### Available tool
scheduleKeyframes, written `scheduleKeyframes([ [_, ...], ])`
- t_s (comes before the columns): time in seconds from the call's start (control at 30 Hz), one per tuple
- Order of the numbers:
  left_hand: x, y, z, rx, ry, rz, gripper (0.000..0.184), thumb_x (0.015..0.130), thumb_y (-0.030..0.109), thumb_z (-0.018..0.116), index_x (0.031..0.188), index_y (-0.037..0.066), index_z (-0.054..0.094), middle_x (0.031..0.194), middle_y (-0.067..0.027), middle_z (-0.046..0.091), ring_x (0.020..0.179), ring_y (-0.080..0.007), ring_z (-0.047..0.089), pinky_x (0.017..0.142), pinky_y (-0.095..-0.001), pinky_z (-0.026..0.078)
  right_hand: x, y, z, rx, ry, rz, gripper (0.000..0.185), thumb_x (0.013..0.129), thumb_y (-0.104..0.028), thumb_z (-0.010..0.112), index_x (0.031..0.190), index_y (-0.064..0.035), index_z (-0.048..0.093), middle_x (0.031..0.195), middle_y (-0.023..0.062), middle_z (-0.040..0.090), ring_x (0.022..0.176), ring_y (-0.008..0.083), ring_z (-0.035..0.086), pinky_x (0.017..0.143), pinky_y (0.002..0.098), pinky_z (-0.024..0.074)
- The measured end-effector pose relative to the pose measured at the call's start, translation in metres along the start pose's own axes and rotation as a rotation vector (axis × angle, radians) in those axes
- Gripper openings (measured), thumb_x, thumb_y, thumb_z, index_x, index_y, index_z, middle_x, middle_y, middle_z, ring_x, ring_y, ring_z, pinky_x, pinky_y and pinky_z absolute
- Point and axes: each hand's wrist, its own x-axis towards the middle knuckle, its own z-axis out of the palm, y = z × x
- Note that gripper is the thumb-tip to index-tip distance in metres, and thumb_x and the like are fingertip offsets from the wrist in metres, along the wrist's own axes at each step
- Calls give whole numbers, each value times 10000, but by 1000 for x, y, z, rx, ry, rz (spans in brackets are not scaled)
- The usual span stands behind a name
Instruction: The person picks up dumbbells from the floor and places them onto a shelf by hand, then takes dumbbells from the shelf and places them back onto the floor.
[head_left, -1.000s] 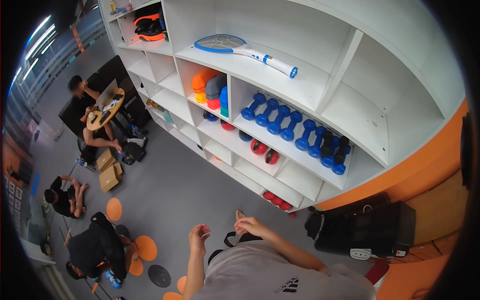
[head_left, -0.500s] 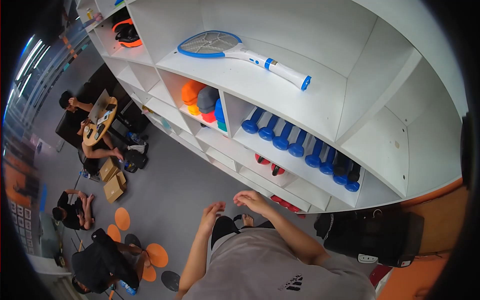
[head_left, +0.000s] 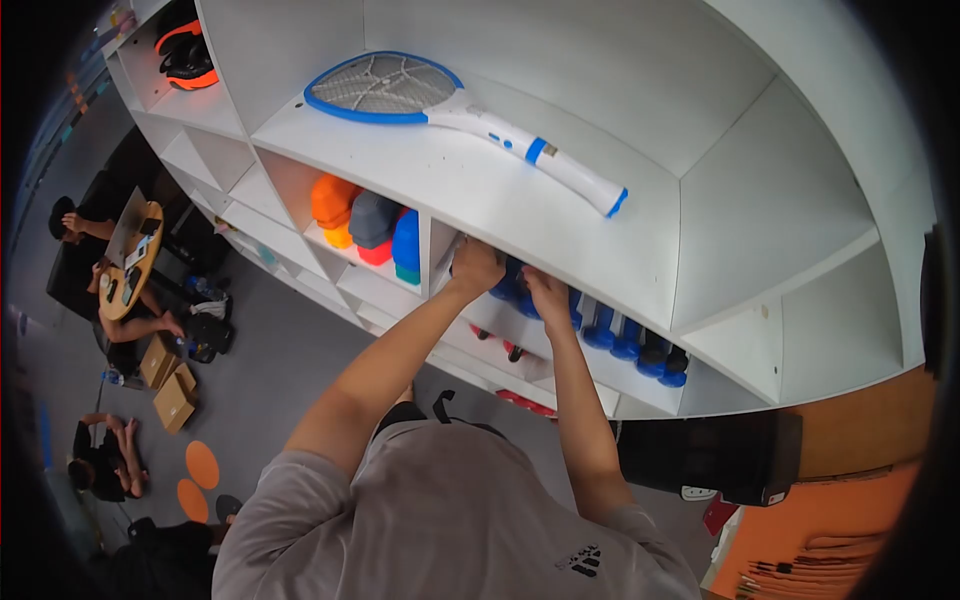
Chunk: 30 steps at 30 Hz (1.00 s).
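Observation:
Both my hands reach into the shelf compartment that holds a row of blue dumbbells (head_left: 625, 340). My left hand (head_left: 478, 268) is at the left end of the row, its fingers closed around a dumbbell that it mostly covers. A little to the right, my right hand (head_left: 548, 298) has its fingers curled at another blue dumbbell, with the fingertips partly hidden. Blue dumbbell parts show between the two hands. On the shelf above lies a blue and white electric fly swatter (head_left: 465, 115), untouched.
Left of the dumbbells, a compartment holds stacked coloured blocks (head_left: 372, 218). Red kettlebells (head_left: 513, 352) sit on a lower shelf. A black case-like object (head_left: 710, 455) stands at right. People sit at the left, near a round table (head_left: 140, 260) and cardboard boxes (head_left: 172, 395).
My hands have moved from in front of my body up and forward into the dumbbell compartment. The view has shifted, so the shelf sits further left.

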Motion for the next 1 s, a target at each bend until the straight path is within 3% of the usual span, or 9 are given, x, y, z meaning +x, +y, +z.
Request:
scheduleKeyframes([
  [0.1,30,-43,59,159,-135,-16,492,851,371,539,1224,51,568,1247,-240,548,1108,-416,561,886,-468,490,54,25,30,-395,145,-240,512,898,-343,555,1307,-40,504,1352,177,502,1302,320,404,1097,364,273],
  [0.17,29,-36,48,53,-235,-133,485,861,377,530,1249,87,552,1266,-200,551,1122,-366,566,867,-455,499,76,42,47,-468,217,-279,508,903,-348,542,1302,-37,503,1342,182,506,1276,317,429,1068,378,317],
  [0.23,25,-37,51,-83,-85,-173,481,864,387,521,1256,111,549,1265,-172,559,1148,-322,555,875,-436,494,85,44,50,-487,210,-251,506,903,-348,542,1301,-37,504,1340,182,507,1275,318,431,1067,379,318],
  [0.27,18,-36,52,-39,122,-13,468,860,400,518,1214,100,577,1240,-169,574,1149,-328,545,908,-433,463,92,43,58,-488,202,-228,505,903,-348,541,1299,-37,505,1338,182,508,1273,318,432,1066,379,319],
  [0.6,-4,-23,19,-390,46,-198,429,844,358,567,1151,59,598,1145,-193,602,1059,-372,573,882,-467,442,96,72,64,-470,110,73,495,902,-346,536,1287,-36,515,1322,185,519,1258,321,445,1055,387,330],
  [0.8,-52,-43,29,-141,-70,-99,491,815,224,633,1177,-72,481,996,-260,584,906,-414,589,771,-461,475,88,90,62,-446,2,157,489,902,-345,533,1280,-36,522,1313,187,526,1249,324,453,1048,392,337],
  [0.83,-62,-46,31,-155,95,-16,534,801,221,635,1185,-94,439,961,-274,572,864,-425,581,768,-475,465,97,88,66,-438,-3,151,488,902,-345,533,1279,-36,523,1311,187,527,1247,324,454,1047,392,338],
  [0.93,-71,-51,11,-519,124,-2,597,667,222,695,1168,-33,493,900,-247,609,807,-424,611,758,-465,492,87,100,57,-408,13,60,485,901,-344,531,1275,-36,526,1306,188,530,1243,325,458,1044,395,342],
  [1.0,-68,-32,-9,-728,218,51,448,585,191,754,977,35,603,849,-186,627,763,-388,626,711,-410,510,87,110,59,-395,8,5,483,901,-344,530,1273,-36,528,1303,188,532,1240,326,461,1042,396,344],
])
